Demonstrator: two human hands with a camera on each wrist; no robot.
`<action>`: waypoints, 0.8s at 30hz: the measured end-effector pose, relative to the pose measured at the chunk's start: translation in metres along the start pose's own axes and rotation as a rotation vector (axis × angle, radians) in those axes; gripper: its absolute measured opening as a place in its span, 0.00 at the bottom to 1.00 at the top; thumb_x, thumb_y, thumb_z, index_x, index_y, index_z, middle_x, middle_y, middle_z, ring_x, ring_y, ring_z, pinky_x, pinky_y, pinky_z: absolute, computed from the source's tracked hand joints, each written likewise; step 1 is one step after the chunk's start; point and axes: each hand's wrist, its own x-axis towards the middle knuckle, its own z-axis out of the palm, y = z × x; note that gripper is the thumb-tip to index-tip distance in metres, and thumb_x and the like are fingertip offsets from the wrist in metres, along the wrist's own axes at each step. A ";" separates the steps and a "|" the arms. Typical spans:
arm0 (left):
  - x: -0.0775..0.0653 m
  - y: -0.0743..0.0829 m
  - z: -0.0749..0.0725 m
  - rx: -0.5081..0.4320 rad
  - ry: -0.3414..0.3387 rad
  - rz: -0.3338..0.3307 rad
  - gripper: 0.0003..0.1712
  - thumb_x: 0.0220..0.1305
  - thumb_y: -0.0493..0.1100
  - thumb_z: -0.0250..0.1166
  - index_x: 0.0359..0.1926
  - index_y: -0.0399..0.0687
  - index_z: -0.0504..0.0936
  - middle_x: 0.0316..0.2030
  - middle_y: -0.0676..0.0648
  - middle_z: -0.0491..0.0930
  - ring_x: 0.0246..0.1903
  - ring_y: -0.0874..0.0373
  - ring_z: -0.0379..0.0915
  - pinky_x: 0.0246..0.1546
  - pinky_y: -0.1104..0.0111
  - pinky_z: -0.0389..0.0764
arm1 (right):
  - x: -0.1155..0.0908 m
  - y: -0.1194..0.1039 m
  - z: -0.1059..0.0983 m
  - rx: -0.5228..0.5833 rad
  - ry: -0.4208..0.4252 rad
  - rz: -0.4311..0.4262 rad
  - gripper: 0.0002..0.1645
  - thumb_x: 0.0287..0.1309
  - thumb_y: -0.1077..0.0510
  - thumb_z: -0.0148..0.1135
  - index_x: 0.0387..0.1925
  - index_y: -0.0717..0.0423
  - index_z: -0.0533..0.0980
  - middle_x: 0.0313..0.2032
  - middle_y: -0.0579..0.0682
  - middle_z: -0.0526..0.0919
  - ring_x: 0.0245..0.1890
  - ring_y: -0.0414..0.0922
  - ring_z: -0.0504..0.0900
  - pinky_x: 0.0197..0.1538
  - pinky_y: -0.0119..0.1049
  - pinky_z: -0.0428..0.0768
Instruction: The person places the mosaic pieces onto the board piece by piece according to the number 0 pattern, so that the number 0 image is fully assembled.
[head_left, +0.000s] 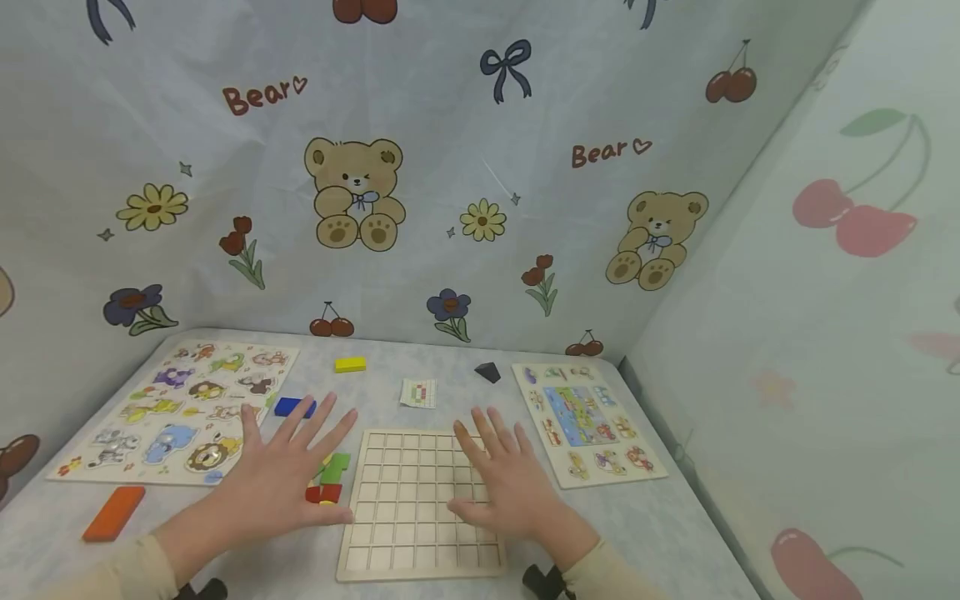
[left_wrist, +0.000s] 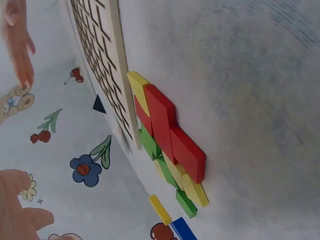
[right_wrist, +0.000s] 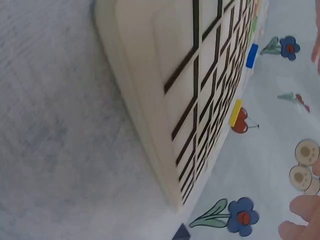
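Square pale-wood board scored with a grid of small cells (head_left: 408,500), lying flat at the lower centre of the head frame, no pieces on its visible cells. Person's right hand (head_left: 513,492) covers part of its right side, fingers spread, grasping nothing. Person's left hand (head_left: 273,487) is likewise splayed and released, left of the board, the thumb overlapping its left edge in that view; contact there cannot be told. Just beside the board's left edge, partly behind the left hand: a flat cluster of red, green and yellow blocks (left_wrist: 162,117), seen more fully at the centre of the left wrist frame, some pieces touching. Flat blue rectangular block (head_left: 288,407) sits beyond, partly behind the left fingers. Small white paper card with coloured squares (head_left: 418,393) lies above the board; flat yellow rectangular block (head_left: 350,364) to the card's upper left, dark angular block (head_left: 487,372) to its upper right. Flat orange rectangular block (head_left: 114,513) at lower left. Farther out, a pale puzzle board with animal pictures (head_left: 135,472) on the left, a smaller pale puzzle board with a blue central picture (head_left: 611,481) on the right. Behind, at the top, a pale cloth printed with bears, cherries and flowers (head_left: 442,125).
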 end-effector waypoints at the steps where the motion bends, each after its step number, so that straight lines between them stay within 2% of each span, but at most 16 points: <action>1: 0.002 0.000 0.001 -0.009 0.004 -0.007 0.68 0.44 0.92 0.53 0.82 0.71 0.48 0.83 0.45 0.44 0.79 0.35 0.42 0.54 0.32 0.03 | 0.000 0.004 0.002 0.025 -0.013 0.013 0.59 0.64 0.23 0.54 0.83 0.40 0.39 0.83 0.50 0.33 0.83 0.55 0.34 0.74 0.70 0.50; 4: 0.007 -0.001 0.005 -0.057 0.018 -0.034 0.63 0.51 0.86 0.59 0.82 0.67 0.52 0.81 0.43 0.53 0.77 0.34 0.50 0.55 0.26 0.07 | 0.000 0.015 0.007 0.143 -0.028 0.063 0.56 0.66 0.25 0.53 0.83 0.41 0.42 0.83 0.50 0.39 0.82 0.57 0.47 0.73 0.68 0.57; 6: 0.012 -0.004 0.009 -0.122 0.020 -0.081 0.57 0.56 0.77 0.66 0.80 0.63 0.59 0.76 0.41 0.63 0.74 0.34 0.58 0.58 0.21 0.17 | -0.001 0.022 0.010 0.279 -0.012 0.108 0.51 0.68 0.29 0.54 0.83 0.42 0.49 0.82 0.49 0.49 0.72 0.55 0.69 0.67 0.60 0.71; 8: 0.017 -0.007 0.014 -0.189 0.012 -0.139 0.48 0.59 0.67 0.72 0.76 0.57 0.67 0.69 0.39 0.72 0.67 0.35 0.67 0.65 0.22 0.40 | -0.002 0.029 0.014 0.402 0.036 0.142 0.44 0.70 0.33 0.56 0.79 0.45 0.60 0.78 0.48 0.62 0.61 0.52 0.80 0.59 0.52 0.78; 9: 0.020 -0.009 0.016 -0.227 0.001 -0.175 0.44 0.60 0.62 0.73 0.74 0.54 0.71 0.66 0.38 0.75 0.63 0.36 0.72 0.65 0.25 0.53 | -0.002 0.033 0.016 0.452 0.064 0.151 0.40 0.71 0.36 0.58 0.76 0.47 0.65 0.75 0.48 0.68 0.56 0.51 0.83 0.56 0.50 0.80; 11: 0.025 -0.012 0.022 -0.307 -0.026 -0.251 0.37 0.62 0.56 0.74 0.68 0.49 0.76 0.59 0.38 0.79 0.54 0.40 0.78 0.58 0.36 0.73 | -0.003 0.038 0.021 0.533 0.108 0.165 0.32 0.71 0.41 0.60 0.70 0.50 0.74 0.69 0.48 0.76 0.53 0.50 0.85 0.53 0.47 0.83; 12: 0.027 -0.014 0.025 -0.338 -0.040 -0.282 0.34 0.63 0.54 0.73 0.66 0.47 0.78 0.57 0.38 0.80 0.52 0.42 0.79 0.52 0.40 0.78 | -0.004 0.041 0.024 0.552 0.123 0.165 0.29 0.72 0.43 0.60 0.67 0.52 0.77 0.67 0.48 0.79 0.57 0.51 0.85 0.54 0.49 0.83; 13: 0.029 -0.016 0.028 -0.363 -0.053 -0.311 0.31 0.64 0.53 0.73 0.64 0.46 0.79 0.55 0.39 0.81 0.49 0.44 0.80 0.47 0.45 0.81 | -0.005 0.043 0.027 0.575 0.133 0.166 0.27 0.72 0.45 0.61 0.64 0.53 0.79 0.66 0.49 0.80 0.62 0.52 0.81 0.58 0.51 0.82; 15: 0.032 -0.019 0.035 -0.410 -0.069 -0.369 0.26 0.65 0.51 0.72 0.60 0.45 0.81 0.52 0.40 0.83 0.47 0.46 0.80 0.45 0.48 0.82 | -0.006 0.046 0.034 0.629 0.126 0.181 0.24 0.72 0.47 0.61 0.63 0.54 0.80 0.66 0.49 0.80 0.67 0.53 0.78 0.60 0.56 0.80; 18: 0.033 -0.023 0.047 -0.420 -0.064 -0.436 0.22 0.66 0.49 0.71 0.57 0.45 0.83 0.49 0.42 0.84 0.46 0.47 0.80 0.43 0.50 0.82 | -0.009 0.049 0.045 0.662 0.090 0.218 0.25 0.72 0.46 0.61 0.63 0.53 0.80 0.68 0.46 0.77 0.69 0.53 0.75 0.63 0.57 0.78; 21: 0.035 -0.028 0.058 -0.404 -0.057 -0.456 0.19 0.67 0.50 0.70 0.54 0.46 0.86 0.44 0.45 0.85 0.41 0.50 0.80 0.39 0.53 0.82 | -0.012 0.051 0.053 0.577 0.044 0.236 0.25 0.71 0.45 0.62 0.64 0.51 0.80 0.69 0.44 0.76 0.69 0.51 0.75 0.66 0.53 0.75; 24: 0.036 -0.030 0.065 -0.395 -0.090 -0.447 0.19 0.65 0.53 0.72 0.51 0.49 0.88 0.41 0.48 0.85 0.35 0.55 0.76 0.34 0.59 0.80 | -0.014 0.052 0.056 0.456 0.019 0.225 0.24 0.69 0.47 0.63 0.62 0.51 0.81 0.68 0.46 0.77 0.66 0.52 0.78 0.66 0.51 0.75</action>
